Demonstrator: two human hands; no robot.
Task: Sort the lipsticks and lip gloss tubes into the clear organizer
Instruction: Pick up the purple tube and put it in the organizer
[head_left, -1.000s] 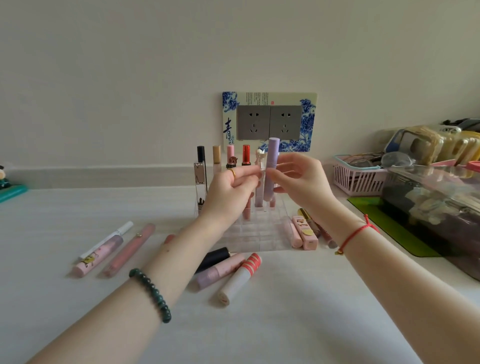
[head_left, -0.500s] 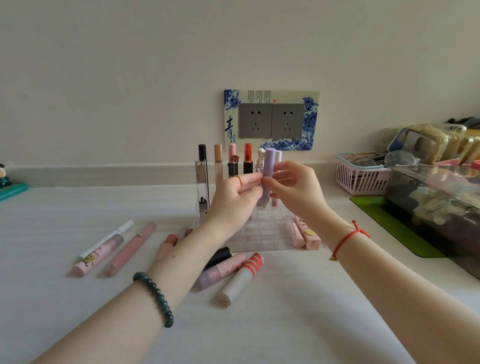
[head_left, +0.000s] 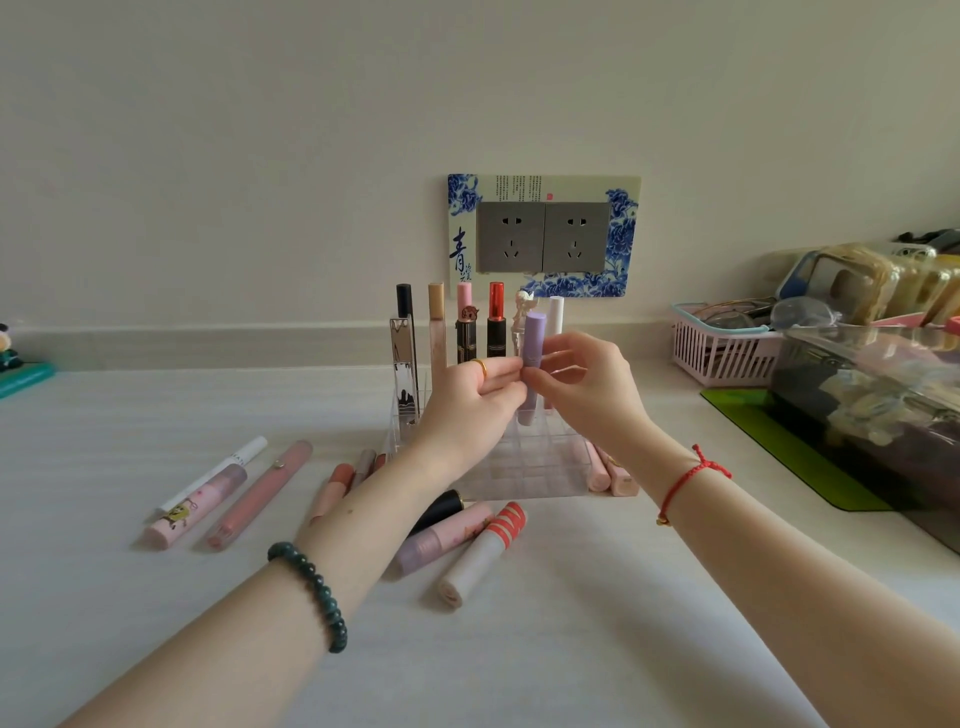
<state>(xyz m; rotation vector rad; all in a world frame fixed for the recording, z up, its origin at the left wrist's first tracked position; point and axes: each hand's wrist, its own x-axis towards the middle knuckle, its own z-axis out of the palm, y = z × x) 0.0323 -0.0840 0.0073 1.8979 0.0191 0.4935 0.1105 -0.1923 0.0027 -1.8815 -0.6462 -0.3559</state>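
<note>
1. While both forearms are stretched out over the pale table (head_left: 519, 665), a green bead bracelet (head_left: 311, 592) is worn on the left wrist and a red string bracelet (head_left: 688, 480) on the right.
2. Loose tubes are spread on the table: a white tube with a red-striped cap (head_left: 483, 556), a lilac-and-pink gloss tube (head_left: 441, 540) just beside it, and a black-capped tube (head_left: 441, 506) partly hidden by the left forearm.
3. Farther left, a pink cartoon tube (head_left: 197, 506), a slim white tube (head_left: 213, 473) and a long pink tube (head_left: 260, 493) are laid side by side.
4. The clear organizer (head_left: 524, 470) is set mid-table, with two pink tubes (head_left: 605, 470) laid against its right side.
5. Above it, the purple tube (head_left: 532, 343) is held nearly upright between the two hands. It is pinched from the left by the fingertips of the left hand (head_left: 467, 410) and from the right by thumb and forefinger of the right hand (head_left: 587, 395). The hands are brought close together around it.
6. The tube's lower end is dipped into the organizer's grid. The exact compartment cannot be told.
7. Behind the hands, tall tubes are stood upright in the back row, among them a red-capped lipstick (head_left: 496, 319) and a beige tube (head_left: 436, 332).
8. On the wall behind, a blue-flowered socket plate (head_left: 543, 236) is mounted. At far right, a pink basket (head_left: 717, 353), a green mat (head_left: 779, 447) and a clear box (head_left: 883, 415) are seen.
</note>
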